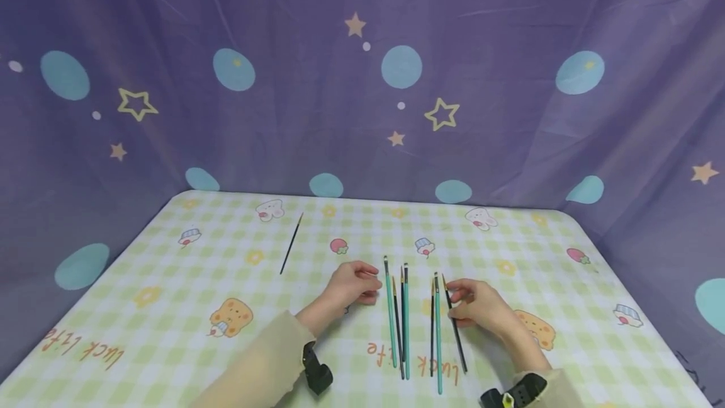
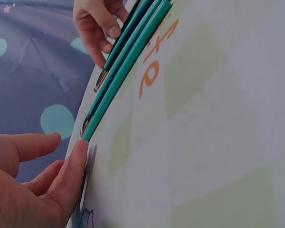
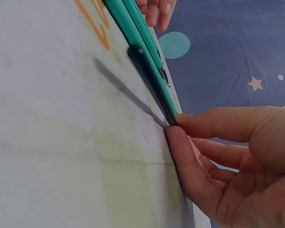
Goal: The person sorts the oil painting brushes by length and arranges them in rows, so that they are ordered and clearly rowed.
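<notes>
we see the right hand [image 1: 478, 305] pinching a black brush [image 1: 458, 340] between thumb and fingers, just right of a green brush [image 1: 438, 332] on the checked table [image 1: 141, 329]. the left hand [image 1: 355, 283], thumb and fingers loosely apart, is just beside the leftmost green brush [image 1: 391, 317] (whether a fingertip touches it, we cannot tell). a lone thin brush [image 1: 291, 243] lies well apart, farther left.
</notes>
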Action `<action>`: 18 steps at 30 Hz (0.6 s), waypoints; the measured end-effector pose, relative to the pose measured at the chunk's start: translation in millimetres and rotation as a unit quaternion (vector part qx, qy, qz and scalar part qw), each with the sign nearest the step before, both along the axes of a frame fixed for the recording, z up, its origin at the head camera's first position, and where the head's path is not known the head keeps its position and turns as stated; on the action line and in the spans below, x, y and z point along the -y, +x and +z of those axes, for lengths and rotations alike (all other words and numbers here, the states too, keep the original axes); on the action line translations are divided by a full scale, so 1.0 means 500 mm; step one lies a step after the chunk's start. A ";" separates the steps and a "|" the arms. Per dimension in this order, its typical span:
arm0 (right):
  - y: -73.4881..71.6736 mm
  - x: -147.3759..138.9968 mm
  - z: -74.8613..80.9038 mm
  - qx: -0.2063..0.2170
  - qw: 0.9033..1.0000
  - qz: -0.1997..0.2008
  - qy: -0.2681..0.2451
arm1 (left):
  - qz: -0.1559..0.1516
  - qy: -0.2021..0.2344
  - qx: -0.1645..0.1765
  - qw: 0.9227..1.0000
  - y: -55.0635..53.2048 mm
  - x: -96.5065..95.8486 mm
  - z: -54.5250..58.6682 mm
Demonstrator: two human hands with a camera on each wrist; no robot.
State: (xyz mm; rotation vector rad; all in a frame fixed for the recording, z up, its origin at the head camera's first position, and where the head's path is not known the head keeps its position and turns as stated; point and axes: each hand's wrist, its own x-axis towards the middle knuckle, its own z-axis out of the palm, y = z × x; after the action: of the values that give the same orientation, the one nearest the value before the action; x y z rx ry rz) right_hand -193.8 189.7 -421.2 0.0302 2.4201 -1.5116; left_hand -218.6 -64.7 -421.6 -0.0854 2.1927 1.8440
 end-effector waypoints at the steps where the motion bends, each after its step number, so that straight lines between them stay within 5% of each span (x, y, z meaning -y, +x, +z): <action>1: 0.000 0.000 0.000 0.000 1.000 0.000 -0.001 | -0.003 0.002 0.003 1.000 0.001 -0.003 -0.001; 9: -0.001 0.001 -0.001 0.007 1.000 -0.004 0.000 | -0.033 0.003 0.012 0.999 0.004 -0.021 -0.004; 18: 0.001 -0.002 -0.001 0.001 1.000 0.017 -0.005 | -0.026 -0.047 -0.004 0.999 0.007 -0.035 0.000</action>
State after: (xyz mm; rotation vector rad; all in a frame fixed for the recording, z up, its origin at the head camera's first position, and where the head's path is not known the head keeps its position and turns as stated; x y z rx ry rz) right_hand -193.1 190.6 -421.7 -0.0109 2.3999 -1.5091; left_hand -215.1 -47.1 -421.5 -0.0399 2.2640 1.7170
